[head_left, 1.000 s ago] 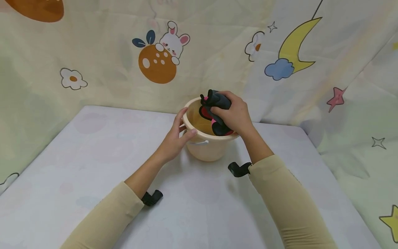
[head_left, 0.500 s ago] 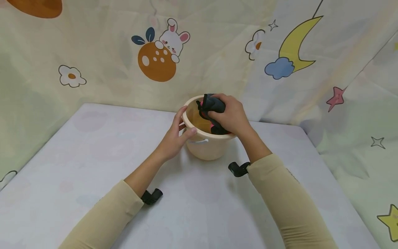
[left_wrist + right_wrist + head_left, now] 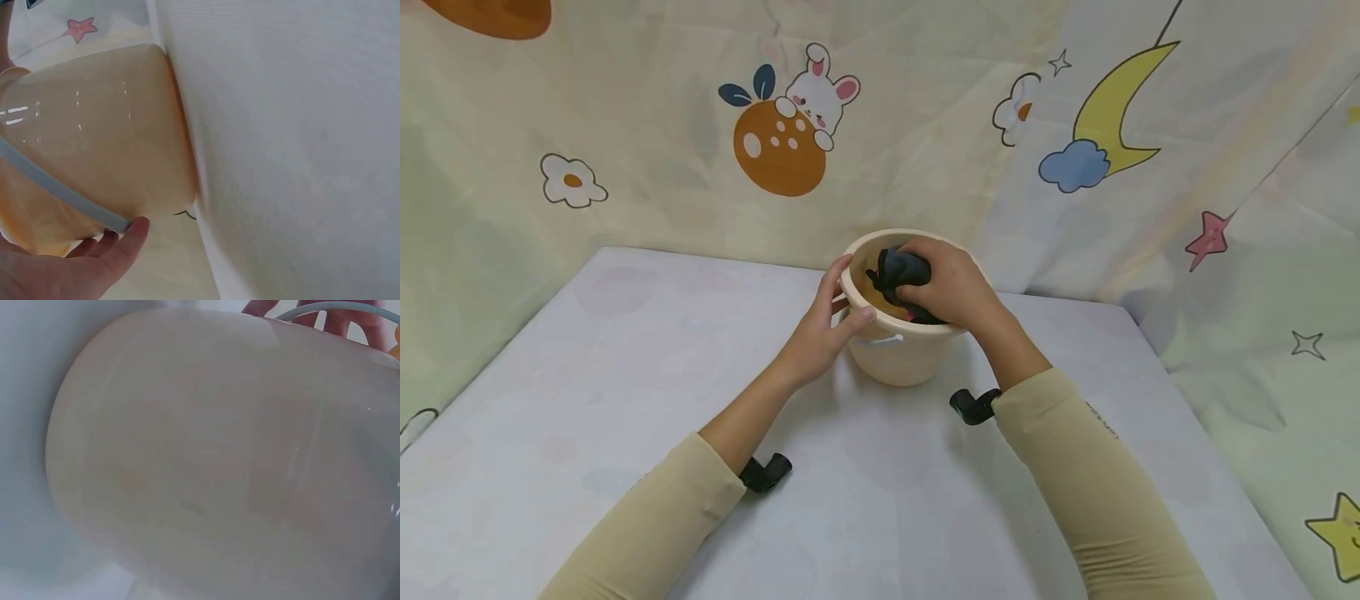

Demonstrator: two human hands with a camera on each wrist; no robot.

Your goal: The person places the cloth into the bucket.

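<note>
A cream plastic bucket (image 3: 898, 358) stands upright at the table's far side, its light grey handle (image 3: 65, 194) hanging down the wall. My left hand (image 3: 820, 333) holds the bucket's left side, thumb and fingers spread round the wall just at the rim. My right hand (image 3: 951, 283) is in the bucket's mouth, gripping a dark grey, soft-looking bundle (image 3: 904, 268) with black trim and a bit of pink. The bundle is mostly below the rim, its lower part hidden by the front wall. In the right wrist view, the bucket wall (image 3: 206, 456) fills most of the picture and hides the right hand.
The bucket stands on a white table (image 3: 865, 500). Close behind it rises a printed cloth backdrop (image 3: 917, 125) with a rabbit, moon and stars. Black wrist mounts (image 3: 975, 407) stick out beside both forearms, above the tabletop.
My right hand has moved down and slightly left, lowering the dark grey bundle deeper into the bucket; its red and pink parts are now mostly hidden. My left hand stays on the bucket.
</note>
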